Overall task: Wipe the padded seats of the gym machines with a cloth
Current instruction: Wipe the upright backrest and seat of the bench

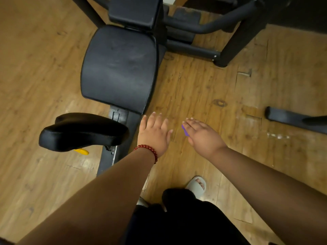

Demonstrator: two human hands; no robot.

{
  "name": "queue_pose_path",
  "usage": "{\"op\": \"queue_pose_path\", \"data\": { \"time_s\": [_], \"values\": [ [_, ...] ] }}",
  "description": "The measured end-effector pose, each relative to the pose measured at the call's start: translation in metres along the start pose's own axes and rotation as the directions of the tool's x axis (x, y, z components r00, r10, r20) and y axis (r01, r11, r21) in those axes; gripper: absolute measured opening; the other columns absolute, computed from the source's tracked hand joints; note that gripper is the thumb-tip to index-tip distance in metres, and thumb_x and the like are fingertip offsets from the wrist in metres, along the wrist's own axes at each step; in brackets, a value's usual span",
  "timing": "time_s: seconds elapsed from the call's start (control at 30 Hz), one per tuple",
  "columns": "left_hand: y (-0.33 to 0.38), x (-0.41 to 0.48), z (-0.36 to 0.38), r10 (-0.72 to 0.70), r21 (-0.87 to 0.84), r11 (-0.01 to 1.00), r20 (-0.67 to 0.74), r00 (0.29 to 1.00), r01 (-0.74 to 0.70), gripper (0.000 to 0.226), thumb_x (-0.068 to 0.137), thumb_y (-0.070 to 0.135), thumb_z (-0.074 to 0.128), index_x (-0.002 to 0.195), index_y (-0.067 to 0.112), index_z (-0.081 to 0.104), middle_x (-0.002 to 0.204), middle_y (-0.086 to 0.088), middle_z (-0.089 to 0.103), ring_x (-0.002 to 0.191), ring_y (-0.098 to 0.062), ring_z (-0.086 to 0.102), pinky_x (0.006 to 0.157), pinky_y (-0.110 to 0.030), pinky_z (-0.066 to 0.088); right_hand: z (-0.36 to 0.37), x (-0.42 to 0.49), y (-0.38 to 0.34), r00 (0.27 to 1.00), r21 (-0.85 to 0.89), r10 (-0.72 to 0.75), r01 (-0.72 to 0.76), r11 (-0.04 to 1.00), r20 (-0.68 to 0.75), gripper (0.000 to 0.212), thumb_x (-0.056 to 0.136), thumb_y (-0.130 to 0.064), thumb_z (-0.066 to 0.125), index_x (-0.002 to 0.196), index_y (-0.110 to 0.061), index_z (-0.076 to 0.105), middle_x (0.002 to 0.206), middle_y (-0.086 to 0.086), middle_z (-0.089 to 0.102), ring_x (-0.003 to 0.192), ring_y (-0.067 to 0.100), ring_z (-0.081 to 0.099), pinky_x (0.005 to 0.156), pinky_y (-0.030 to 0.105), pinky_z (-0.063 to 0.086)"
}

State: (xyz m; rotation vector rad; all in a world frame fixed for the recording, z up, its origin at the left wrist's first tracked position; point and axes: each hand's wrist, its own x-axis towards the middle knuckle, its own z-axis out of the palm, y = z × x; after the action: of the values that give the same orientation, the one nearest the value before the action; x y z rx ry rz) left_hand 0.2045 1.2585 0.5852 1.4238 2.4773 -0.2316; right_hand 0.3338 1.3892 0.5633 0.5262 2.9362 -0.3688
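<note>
Cloth [184, 130] is peeking under right hand's [203, 137] straight joined fingers, hold unclear, risking slipping before seat [118, 68] beyond left hand's [154, 133] spread fingers.

This is a gym. A big black exercise machine [123, 55] stands on a brown wooden floor [35, 76]. It has a soft padded seat [118, 68], a back pad [134, 11] and dark metal bars [194, 27].
</note>
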Motion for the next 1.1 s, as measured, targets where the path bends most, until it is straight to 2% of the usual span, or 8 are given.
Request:
{"op": "queue_pose_path", "data": {
  "time_s": [0.13, 0.47, 0.53, 0.6, 0.67, 0.83, 0.97, 1.1],
  "values": [
    [0.042, 0.014, -0.021, 0.073, 0.015, 0.997, -0.019, 0.997, -0.072, 0.054, 0.103, 0.044, 0.015, 0.149, 0.018, 0.024, 0.158, -0.005, 0.022, 0.148, -0.026, 0.010, 0.119, -0.047, 0.005, -0.014, -0.017, 0.035, 0.999, 0.003, 0.043, -0.043, 0.999, -0.011, 0.060, 0.066, -0.001, 0.079, 0.124, 0.005, 0.061, 0.125, 0.026, 0.061, 0.114, 0.041, 0.061, 0.094, 0.051, 0.049],
    [0.134, 0.041, -0.057, 0.195, 0.036, 0.980, -0.031, 0.980, -0.194, 0.053, 0.103, 0.044, 0.016, 0.150, 0.020, 0.022, 0.158, -0.004, 0.021, 0.147, -0.025, 0.008, 0.119, -0.045, 0.002, -0.049, -0.080, 0.114, 0.972, 0.013, 0.235, -0.235, 0.972, -0.027, 0.055, 0.071, -0.005, 0.077, 0.123, 0.002, 0.062, 0.125, 0.023, 0.062, 0.113, 0.039, 0.062, 0.093, 0.048, 0.051],
    [0.148, 0.047, -0.063, 0.225, 0.045, 0.974, -0.036, 0.974, -0.223, 0.053, 0.103, 0.043, 0.016, 0.150, 0.020, 0.021, 0.159, -0.004, 0.020, 0.147, -0.025, 0.007, 0.119, -0.045, 0.002, -0.055, -0.091, 0.125, 0.964, 0.011, 0.260, -0.259, 0.966, -0.056, 0.054, 0.082, -0.008, 0.068, 0.134, 0.001, 0.054, 0.137, 0.022, 0.053, 0.125, 0.037, 0.053, 0.104, 0.046, 0.044],
    [0.161, 0.052, -0.067, 0.262, 0.051, 0.964, -0.036, 0.965, -0.260, 0.053, 0.103, 0.043, 0.017, 0.151, 0.021, 0.021, 0.159, -0.004, 0.020, 0.147, -0.025, 0.007, 0.119, -0.046, 0.002, -0.062, -0.100, 0.131, 0.954, 0.008, 0.299, -0.299, 0.954, -0.001, 0.054, 0.097, -0.014, 0.047, 0.149, -0.005, 0.032, 0.155, 0.015, 0.031, 0.143, 0.029, 0.030, 0.118, 0.037, 0.024],
    [0.172, 0.055, -0.071, 0.306, 0.059, 0.951, -0.031, 0.952, -0.304, 0.053, 0.103, 0.043, 0.017, 0.151, 0.021, 0.020, 0.159, -0.004, 0.019, 0.147, -0.025, 0.006, 0.119, -0.046, 0.002, -0.066, -0.110, 0.135, 0.928, 0.049, 0.372, -0.372, 0.927, 0.024, 0.053, 0.100, -0.014, 0.039, 0.151, -0.007, 0.027, 0.158, 0.013, 0.025, 0.145, 0.026, 0.024, 0.119, 0.034, 0.018],
    [0.186, 0.064, -0.080, 0.410, 0.096, 0.909, -0.022, 0.912, -0.406, 0.053, 0.103, 0.043, 0.016, 0.151, 0.021, 0.020, 0.160, -0.004, 0.018, 0.148, -0.025, 0.005, 0.119, -0.046, 0.003, -0.062, -0.127, 0.138, 0.885, 0.081, 0.466, -0.465, 0.882, 0.004, 0.055, 0.073, 0.000, 0.072, 0.127, 0.002, 0.060, 0.129, 0.023, 0.059, 0.117, 0.038, 0.059, 0.095, 0.048, 0.051],
    [0.188, 0.066, -0.087, 0.490, 0.122, 0.865, -0.005, 0.872, -0.486, 0.054, 0.103, 0.045, 0.016, 0.152, 0.022, 0.019, 0.159, -0.004, 0.018, 0.148, -0.025, 0.006, 0.119, -0.046, 0.003, -0.070, -0.139, 0.123, 0.847, 0.070, 0.531, -0.531, 0.845, 0.013, 0.056, 0.096, -0.008, 0.046, 0.150, -0.007, 0.030, 0.156, 0.014, 0.030, 0.144, 0.028, 0.028, 0.117, 0.037, 0.026],
    [0.183, 0.064, -0.096, 0.566, 0.129, 0.818, 0.004, 0.825, -0.561, 0.054, 0.103, 0.046, 0.016, 0.152, 0.022, 0.020, 0.160, -0.003, 0.017, 0.148, -0.025, 0.005, 0.119, -0.046, 0.001, -0.072, -0.144, 0.106, 0.804, 0.107, 0.595, -0.592, 0.799, 0.007, 0.054, 0.099, -0.012, 0.041, 0.151, -0.008, 0.027, 0.157, 0.013, 0.027, 0.145, 0.028, 0.025, 0.117, 0.035, 0.022]
  ]
}}
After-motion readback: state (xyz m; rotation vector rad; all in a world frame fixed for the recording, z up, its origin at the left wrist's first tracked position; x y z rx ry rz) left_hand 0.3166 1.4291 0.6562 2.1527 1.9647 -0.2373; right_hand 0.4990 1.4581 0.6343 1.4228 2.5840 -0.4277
